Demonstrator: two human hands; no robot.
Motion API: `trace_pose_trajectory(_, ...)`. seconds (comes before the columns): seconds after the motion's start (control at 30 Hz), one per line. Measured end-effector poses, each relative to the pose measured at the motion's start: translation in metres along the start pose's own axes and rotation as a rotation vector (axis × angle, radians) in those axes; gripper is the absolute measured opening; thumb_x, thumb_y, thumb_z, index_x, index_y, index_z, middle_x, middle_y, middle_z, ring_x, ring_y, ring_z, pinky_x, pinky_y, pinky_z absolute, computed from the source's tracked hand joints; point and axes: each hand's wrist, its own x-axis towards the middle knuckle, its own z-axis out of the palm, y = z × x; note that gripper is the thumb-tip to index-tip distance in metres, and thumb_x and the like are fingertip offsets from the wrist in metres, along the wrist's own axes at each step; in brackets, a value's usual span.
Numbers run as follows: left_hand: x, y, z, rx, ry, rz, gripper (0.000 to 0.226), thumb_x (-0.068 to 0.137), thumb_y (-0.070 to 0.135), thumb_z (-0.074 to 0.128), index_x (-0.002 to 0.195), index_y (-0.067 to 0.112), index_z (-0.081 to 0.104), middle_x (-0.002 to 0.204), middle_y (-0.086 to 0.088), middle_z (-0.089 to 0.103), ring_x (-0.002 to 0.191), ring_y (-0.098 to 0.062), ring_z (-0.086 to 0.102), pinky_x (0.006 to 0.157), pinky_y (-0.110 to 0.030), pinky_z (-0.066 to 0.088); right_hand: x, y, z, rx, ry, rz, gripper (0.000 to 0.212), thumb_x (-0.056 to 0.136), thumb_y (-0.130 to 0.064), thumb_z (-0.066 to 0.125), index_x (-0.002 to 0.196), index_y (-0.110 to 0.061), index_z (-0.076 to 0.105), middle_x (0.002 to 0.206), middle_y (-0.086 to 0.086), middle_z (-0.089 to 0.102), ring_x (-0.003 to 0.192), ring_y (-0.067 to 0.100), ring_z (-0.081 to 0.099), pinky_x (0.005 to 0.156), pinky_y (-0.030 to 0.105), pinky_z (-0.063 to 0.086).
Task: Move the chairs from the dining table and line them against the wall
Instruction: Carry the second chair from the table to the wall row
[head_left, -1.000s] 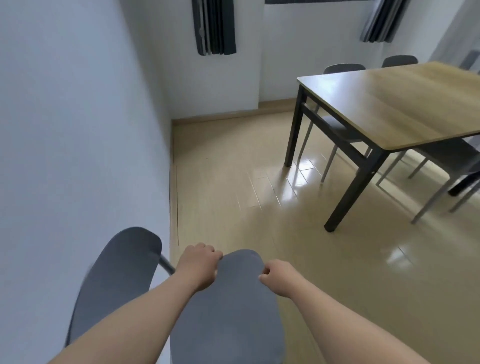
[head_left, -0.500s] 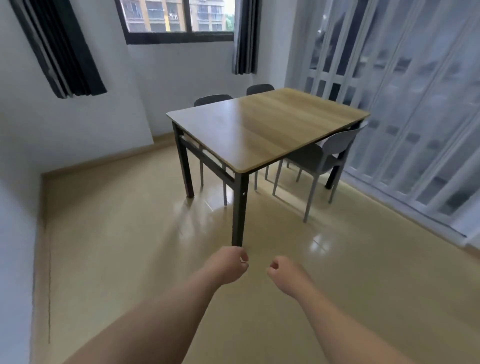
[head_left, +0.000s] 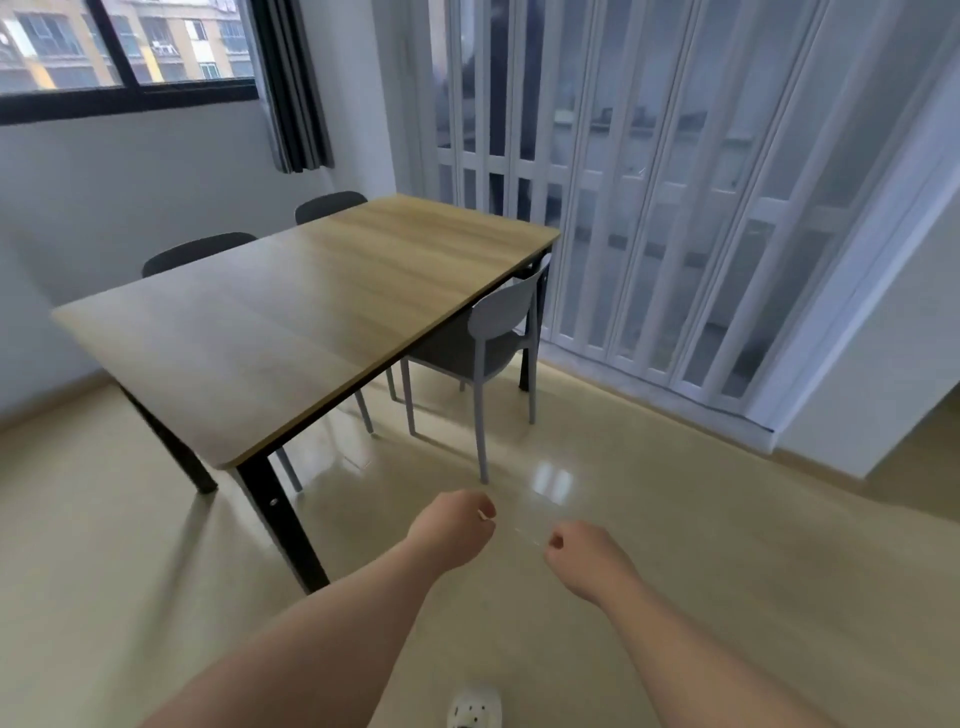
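Beside the near corner of the worktop (head_left: 291, 317), your left hand (head_left: 452, 530) and right hand (head_left: 587, 558) hang out front, loosely curled with the fingers folded in, holding nothing. One light grey chair (head_left: 493, 332) stands tucked at the right long side, its seat partly under the edge, its back toward the folding glass doors (head_left: 649, 208); two dark chairs (head_left: 200, 252) show only their backs on the far side, below the window (head_left: 119, 47). The likely step is fetching the grey chair, the nearest one. Walk round the corner, keeping clear of the black table leg (head_left: 280, 525) just left of your path, take the chair's back rail with both hands, draw it straight out until the front legs clear the frame, then lift rather than drag across the glossy floor (head_left: 675, 571). Mind the doors close behind the chair; there looks to be little room to swing it. The far chairs sit between worktop and wall, a tighter reach.
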Motion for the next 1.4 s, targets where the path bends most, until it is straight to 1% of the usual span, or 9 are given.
trace_pose_trajectory(0.13, 0.092, 0.028, -0.024, -0.018, 0.024, 0.03, 0.034, 0.094, 0.024, 0.047, 0.126, 0.017, 0.06, 0.13, -0.005, 0.063, 0.117, -0.023, 0.06, 0.096, -0.029, 0.049, 0.081, 0.003, -0.047, 0.039, 0.024, 0.029, 0.024, 0.091, -0.018, 0.042, 0.095, -0.014, 0.065, 0.12, 0.015, 0.065, 0.108, 0.027, 0.062, 0.071, 0.022, 0.032)
trace_pose_trajectory(0.23, 0.176, 0.052, -0.055, -0.025, 0.046, 0.044, 0.034, 0.095, 0.024, 0.046, 0.126, 0.018, 0.059, 0.128, -0.003, 0.064, 0.11, -0.021, 0.063, 0.086, -0.027, 0.05, 0.158, -0.001, -0.09, 0.036, 0.036, 0.025, 0.028, 0.09, -0.018, 0.042, 0.062, -0.017, 0.046, 0.108, 0.016, 0.066, 0.087, 0.023, 0.055, 0.068, 0.022, 0.032)
trace_pose_trajectory(0.33, 0.245, 0.077, -0.085, -0.067, 0.071, 0.053, 0.034, 0.096, 0.023, 0.045, 0.127, 0.018, 0.058, 0.127, -0.002, 0.063, 0.106, -0.018, 0.063, 0.088, -0.027, 0.052, 0.224, -0.008, -0.131, 0.04, 0.04, 0.034, 0.037, 0.089, -0.019, 0.042, 0.053, -0.021, 0.03, 0.072, 0.006, 0.049, 0.081, 0.02, 0.045, 0.052, 0.025, 0.03)
trace_pose_trajectory(0.5, 0.347, 0.108, -0.124, -0.085, 0.11, 0.03, 0.033, 0.096, 0.022, 0.046, 0.126, 0.017, 0.059, 0.121, -0.002, 0.066, 0.105, -0.017, 0.063, 0.085, -0.025, 0.051, 0.323, -0.015, -0.186, 0.033, 0.001, 0.006, 0.036, 0.092, -0.021, 0.041, 0.057, -0.023, 0.032, 0.088, 0.003, 0.05, 0.082, 0.021, 0.046, 0.065, 0.026, 0.036)
trace_pose_trajectory(0.7, 0.468, 0.136, -0.156, -0.019, 0.263, -0.029, 0.029, 0.096, 0.019, 0.045, 0.117, 0.012, 0.063, 0.113, -0.005, 0.066, 0.102, -0.023, 0.063, 0.077, -0.026, 0.048, 0.462, -0.017, -0.245, -0.018, -0.034, -0.088, 0.029, 0.089, -0.015, 0.036, 0.061, -0.021, 0.037, 0.081, 0.004, 0.049, 0.074, 0.023, 0.045, 0.051, 0.024, 0.029)
trace_pose_trajectory(0.87, 0.567, 0.169, -0.163, 0.008, 0.314, -0.176, 0.03, 0.096, 0.021, 0.044, 0.121, 0.018, 0.059, 0.116, -0.003, 0.059, 0.105, -0.022, 0.058, 0.084, -0.03, 0.046, 0.583, -0.015, -0.299, -0.147, -0.086, -0.24, 0.025, 0.091, -0.019, 0.038, 0.1, -0.014, 0.061, 0.105, 0.007, 0.064, 0.095, 0.028, 0.061, 0.073, 0.031, 0.047)
trace_pose_trajectory(1.07, 0.627, 0.194, -0.163, 0.068, 0.341, -0.322, 0.041, 0.099, 0.036, 0.041, 0.137, 0.022, 0.047, 0.133, 0.001, 0.057, 0.126, -0.019, 0.05, 0.109, -0.032, 0.034, 0.681, -0.027, -0.343, -0.366, 0.05, -0.499, 0.04, 0.095, -0.019, 0.04, 0.135, -0.018, 0.043, 0.137, 0.002, 0.05, 0.128, 0.022, 0.044, 0.108, 0.036, 0.038)
trace_pose_trajectory(1.17, 0.647, 0.196, -0.158, 0.01, 0.304, -0.401, 0.041, 0.1, 0.037, 0.038, 0.137, 0.021, 0.045, 0.131, -0.002, 0.058, 0.119, -0.021, 0.055, 0.098, -0.033, 0.044, 0.722, -0.04, -0.346, -0.566, 0.05, -0.687, 0.044, 0.093, -0.021, 0.042, 0.137, -0.018, 0.039, 0.142, 0.002, 0.045, 0.137, 0.023, 0.034, 0.115, 0.037, 0.026)
trace_pose_trajectory(1.4, 0.683, 0.198, -0.141, 0.161, 0.165, -0.493, 0.023, 0.099, 0.024, 0.039, 0.117, 0.013, 0.047, 0.113, -0.01, 0.058, 0.094, -0.031, 0.06, 0.071, -0.037, 0.042, 0.77, -0.04, -0.336, -0.748, -0.066, -0.835, 0.026, 0.09, -0.012, 0.045, 0.116, -0.017, 0.049, 0.12, 0.006, 0.059, 0.119, 0.027, 0.049, 0.113, 0.039, 0.028)
